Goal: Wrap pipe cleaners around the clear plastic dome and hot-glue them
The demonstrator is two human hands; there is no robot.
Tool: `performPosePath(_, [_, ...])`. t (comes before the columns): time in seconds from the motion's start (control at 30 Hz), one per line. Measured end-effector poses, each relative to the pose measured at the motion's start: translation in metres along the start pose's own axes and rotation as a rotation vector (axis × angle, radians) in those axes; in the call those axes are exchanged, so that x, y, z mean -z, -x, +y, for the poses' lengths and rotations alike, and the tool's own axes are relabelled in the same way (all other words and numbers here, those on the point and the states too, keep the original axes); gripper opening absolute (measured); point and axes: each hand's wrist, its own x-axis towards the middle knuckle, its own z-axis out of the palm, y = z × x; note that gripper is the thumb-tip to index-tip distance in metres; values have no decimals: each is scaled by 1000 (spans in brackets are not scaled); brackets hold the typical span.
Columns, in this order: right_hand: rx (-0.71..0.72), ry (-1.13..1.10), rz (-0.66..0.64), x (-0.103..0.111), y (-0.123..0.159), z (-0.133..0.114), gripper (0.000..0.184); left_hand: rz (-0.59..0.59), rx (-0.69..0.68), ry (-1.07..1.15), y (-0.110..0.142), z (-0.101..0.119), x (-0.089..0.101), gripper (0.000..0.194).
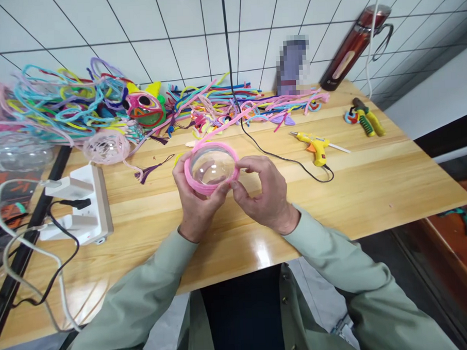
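A clear plastic dome [213, 170] sits over the table in front of me, its rim wrapped in fuzzy pink pipe cleaner [190, 180]. My left hand [196, 202] grips it from the left and below, with the thumb on the near edge. At the right side of the rim, the thumb and index finger of my right hand [266, 194] pinch the pink pipe cleaner. A loose pink strand [224, 126] runs from the far side of the ring up to the right. The fingers of the left hand under the dome are partly hidden.
Colourful pipe cleaners [75, 99] are heaped along the wall, with a decorated mask-like ball [145, 107] among them. A yellow glue gun [315, 146] and pliers [366, 120] lie to the right. A red thermos [355, 51] stands behind; a power strip [99, 201] lies left.
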Motion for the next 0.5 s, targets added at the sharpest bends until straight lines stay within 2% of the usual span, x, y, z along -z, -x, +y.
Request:
performPosePath(0.17, [14, -24, 26, 3, -1, 1, 39, 16, -17, 36, -1, 0, 0, 94])
performPosePath(0.37, [32, -66, 42, 13, -5, -2, 28, 24, 14, 23, -1, -1, -1, 97])
performPosePath(0.5, [-72, -104, 73, 15, -6, -5, 16, 33, -6, 61, -2, -1, -2, 94])
